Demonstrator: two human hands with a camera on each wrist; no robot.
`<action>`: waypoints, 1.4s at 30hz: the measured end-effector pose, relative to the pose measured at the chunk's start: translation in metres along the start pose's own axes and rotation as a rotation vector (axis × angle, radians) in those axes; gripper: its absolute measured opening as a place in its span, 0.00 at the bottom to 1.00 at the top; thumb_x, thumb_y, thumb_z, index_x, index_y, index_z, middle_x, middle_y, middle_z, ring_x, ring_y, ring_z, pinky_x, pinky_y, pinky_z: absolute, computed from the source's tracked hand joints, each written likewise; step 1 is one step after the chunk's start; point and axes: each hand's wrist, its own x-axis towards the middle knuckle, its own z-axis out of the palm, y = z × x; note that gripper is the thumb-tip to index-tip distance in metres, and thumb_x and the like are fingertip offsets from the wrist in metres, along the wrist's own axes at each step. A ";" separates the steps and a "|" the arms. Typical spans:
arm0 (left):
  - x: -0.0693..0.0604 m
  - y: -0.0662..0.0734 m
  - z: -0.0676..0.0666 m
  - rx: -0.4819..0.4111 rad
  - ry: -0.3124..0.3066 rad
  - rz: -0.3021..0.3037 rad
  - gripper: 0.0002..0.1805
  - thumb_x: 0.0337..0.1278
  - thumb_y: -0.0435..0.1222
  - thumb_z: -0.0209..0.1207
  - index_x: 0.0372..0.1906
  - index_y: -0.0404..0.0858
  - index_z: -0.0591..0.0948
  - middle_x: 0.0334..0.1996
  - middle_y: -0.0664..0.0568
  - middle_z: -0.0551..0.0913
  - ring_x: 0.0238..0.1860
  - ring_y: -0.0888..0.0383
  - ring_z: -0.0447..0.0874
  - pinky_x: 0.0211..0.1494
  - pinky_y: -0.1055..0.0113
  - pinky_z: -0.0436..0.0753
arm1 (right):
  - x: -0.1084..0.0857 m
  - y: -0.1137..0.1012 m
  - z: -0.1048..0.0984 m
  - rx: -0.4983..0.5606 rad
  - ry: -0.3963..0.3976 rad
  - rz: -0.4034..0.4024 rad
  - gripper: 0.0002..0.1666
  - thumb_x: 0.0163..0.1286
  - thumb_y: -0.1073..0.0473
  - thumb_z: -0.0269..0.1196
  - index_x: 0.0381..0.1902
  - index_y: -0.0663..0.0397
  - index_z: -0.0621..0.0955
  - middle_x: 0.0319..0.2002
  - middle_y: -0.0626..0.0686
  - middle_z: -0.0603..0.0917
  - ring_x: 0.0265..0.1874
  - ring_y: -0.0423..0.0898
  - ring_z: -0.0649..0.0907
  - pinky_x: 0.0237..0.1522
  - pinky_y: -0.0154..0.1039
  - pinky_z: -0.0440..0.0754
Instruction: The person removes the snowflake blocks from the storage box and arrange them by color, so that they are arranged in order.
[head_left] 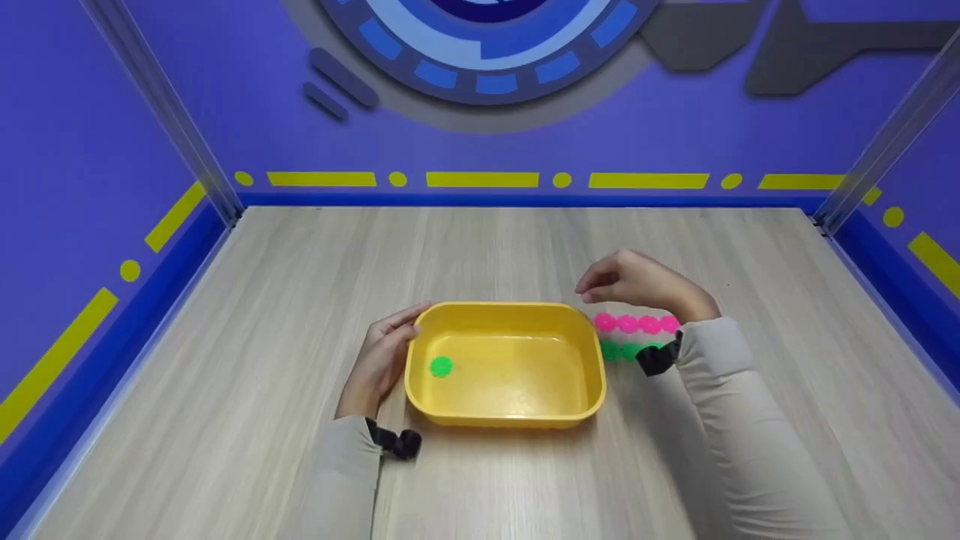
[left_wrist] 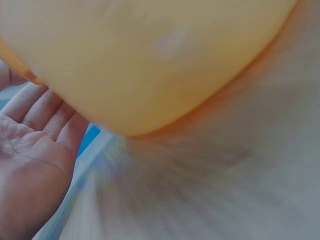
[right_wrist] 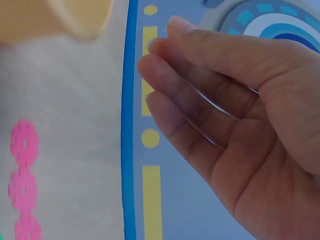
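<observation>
A yellow plastic basin point(head_left: 504, 417) sits on the table with one green flower-shaped disc point(head_left: 441, 367) inside, near its left end. My left hand point(head_left: 379, 356) holds the basin's left side, thumb at the rim and fingers along the outer wall. In the left wrist view, those fingers point(left_wrist: 42, 112) lie against the basin point(left_wrist: 150, 70). Above the table, beyond the basin's far right corner, hovers my right hand point(head_left: 637, 281). Its fingers are loosely bent and hold nothing, as the right wrist view shows. Pink flower-shaped discs point(head_left: 628, 324) lie in a row near it.
Right of the basin, a row of green discs point(head_left: 611, 351) lies in front of the pink ones, partly hidden by the right wrist's black camera point(head_left: 658, 360). Blue-purple walls point(head_left: 480, 150) with yellow marks border the wooden table point(head_left: 315, 255) at the back and sides.
</observation>
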 end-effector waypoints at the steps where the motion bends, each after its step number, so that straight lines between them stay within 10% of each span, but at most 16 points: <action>1: 0.000 0.000 0.000 -0.001 -0.001 0.000 0.26 0.58 0.22 0.47 0.64 0.26 0.70 0.66 0.38 0.71 0.65 0.52 0.71 0.67 0.61 0.72 | 0.003 -0.003 0.002 0.002 -0.003 -0.009 0.09 0.65 0.58 0.64 0.42 0.50 0.87 0.39 0.51 0.88 0.36 0.45 0.84 0.45 0.42 0.86; 42: 0.000 -0.001 0.000 0.003 -0.009 0.020 0.25 0.58 0.23 0.49 0.63 0.24 0.71 0.62 0.39 0.74 0.59 0.56 0.76 0.59 0.67 0.79 | 0.088 -0.085 0.102 0.079 -0.266 -0.169 0.16 0.62 0.62 0.67 0.47 0.61 0.85 0.40 0.53 0.88 0.41 0.44 0.85 0.49 0.36 0.83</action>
